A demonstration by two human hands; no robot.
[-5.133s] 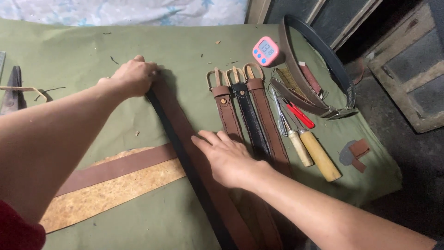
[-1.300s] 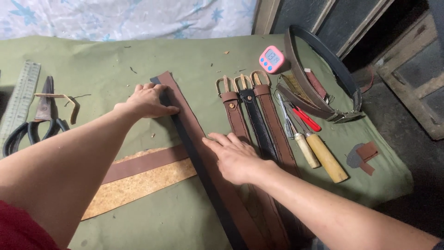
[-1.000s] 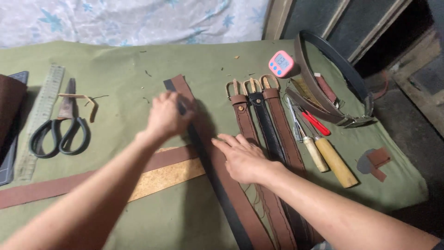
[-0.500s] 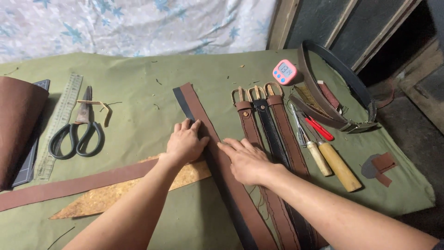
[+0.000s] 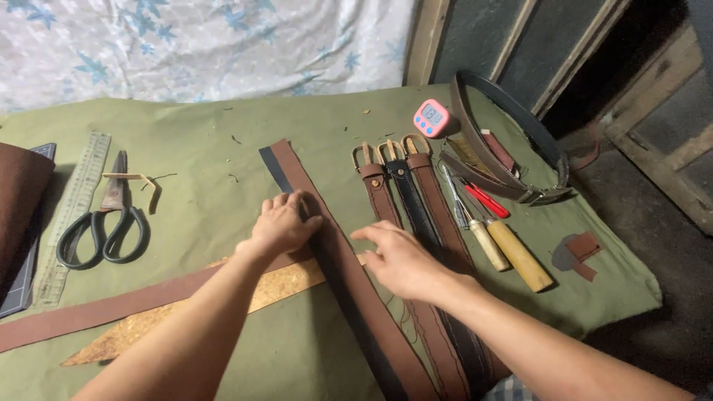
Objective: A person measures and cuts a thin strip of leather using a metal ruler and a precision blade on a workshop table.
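Left hand (image 5: 281, 225) presses flat, fingers unclenched, on a long brown leather strip (image 5: 338, 256) lying diagonally on the green cloth (image 5: 215, 119); right hand (image 5: 397, 256) hovers open, grasping nothing, just beside it, over three buckled belts (image 5: 394, 186). Pink rounded timer (image 5: 432, 117) sits behind.

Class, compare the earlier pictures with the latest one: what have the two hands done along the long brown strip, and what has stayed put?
The left hand slid down the long brown strip from its far end towards the person. The right hand lifted off, fingers now raised. The three buckled belts, scissors and pink timer stayed in place.
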